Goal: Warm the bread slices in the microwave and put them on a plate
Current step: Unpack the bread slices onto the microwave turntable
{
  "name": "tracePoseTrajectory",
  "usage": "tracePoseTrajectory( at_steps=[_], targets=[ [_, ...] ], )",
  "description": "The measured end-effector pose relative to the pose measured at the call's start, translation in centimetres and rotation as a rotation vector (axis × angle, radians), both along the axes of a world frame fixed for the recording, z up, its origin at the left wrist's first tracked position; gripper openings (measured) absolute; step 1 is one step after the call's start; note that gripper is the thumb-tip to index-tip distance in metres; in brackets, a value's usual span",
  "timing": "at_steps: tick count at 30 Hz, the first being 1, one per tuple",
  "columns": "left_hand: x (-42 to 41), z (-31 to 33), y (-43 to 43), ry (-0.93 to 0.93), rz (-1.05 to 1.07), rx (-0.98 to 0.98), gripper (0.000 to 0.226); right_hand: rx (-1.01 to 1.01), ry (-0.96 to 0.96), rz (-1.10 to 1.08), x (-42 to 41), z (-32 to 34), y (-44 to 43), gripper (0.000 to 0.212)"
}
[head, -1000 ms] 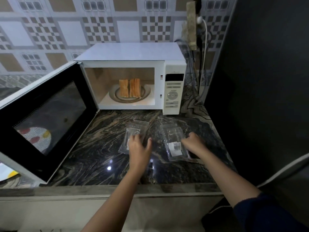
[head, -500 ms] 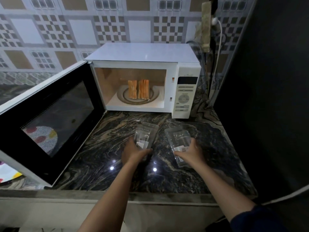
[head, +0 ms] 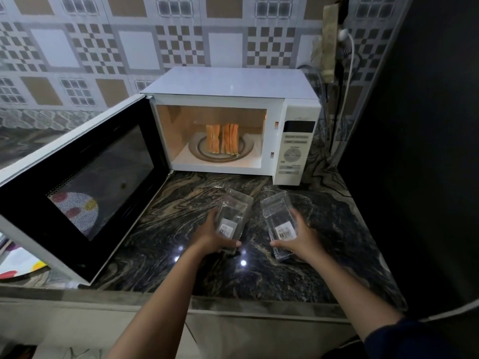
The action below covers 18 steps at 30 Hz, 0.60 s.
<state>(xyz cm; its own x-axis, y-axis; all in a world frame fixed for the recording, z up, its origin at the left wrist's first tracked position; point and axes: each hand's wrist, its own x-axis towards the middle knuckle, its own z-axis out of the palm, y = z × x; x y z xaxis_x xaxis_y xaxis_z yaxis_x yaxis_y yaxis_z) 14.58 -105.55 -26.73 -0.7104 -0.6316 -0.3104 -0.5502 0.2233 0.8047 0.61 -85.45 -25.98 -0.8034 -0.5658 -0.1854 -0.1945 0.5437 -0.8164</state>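
A white microwave (head: 233, 84) stands at the back of the dark marble counter, its door (head: 85, 182) swung wide to the left. Inside, several bread slices (head: 223, 138) stand on edge on the round turntable plate (head: 246, 151). In front of the microwave, my left hand (head: 210, 237) grips a clear plastic packet (head: 233, 216) with a white label, held just above the counter. My right hand (head: 300, 237) grips a second clear plastic packet (head: 278, 221), also labelled. Both packets tilt up toward me.
A colourful spotted plate (head: 18, 263) lies at the far left behind the open door. A dark tall surface (head: 427, 151) walls off the right side. Cables and a plug (head: 344, 37) hang at the back right corner. The counter's front edge (head: 233, 304) runs below my forearms.
Both hands have closed on the packets and lifted them off the counter, tilting them up. The view has shifted closer to the microwave.
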Motion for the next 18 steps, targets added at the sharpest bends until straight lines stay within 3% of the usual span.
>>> tracePoseTrajectory(
  at_steps=[6, 11, 18],
  targets=[
    [0.7, -1.0, 0.2, 0.176, 0.12, 0.109, 0.099, -0.112, -0.139, 0.042, 0.8, -0.6, 0.1, 0.116],
    [1.3, -1.7, 1.2, 0.272, 0.146, 0.207, 0.115, -0.154, -0.199, 0.049, 0.7, -1.2, 0.2, 0.116],
    [2.0, -0.8, 1.9, 0.424, 0.16, 0.286, 0.107, -0.209, -0.221, 0.099, 1.2, -1.0, 0.1, 0.116]
  ],
)
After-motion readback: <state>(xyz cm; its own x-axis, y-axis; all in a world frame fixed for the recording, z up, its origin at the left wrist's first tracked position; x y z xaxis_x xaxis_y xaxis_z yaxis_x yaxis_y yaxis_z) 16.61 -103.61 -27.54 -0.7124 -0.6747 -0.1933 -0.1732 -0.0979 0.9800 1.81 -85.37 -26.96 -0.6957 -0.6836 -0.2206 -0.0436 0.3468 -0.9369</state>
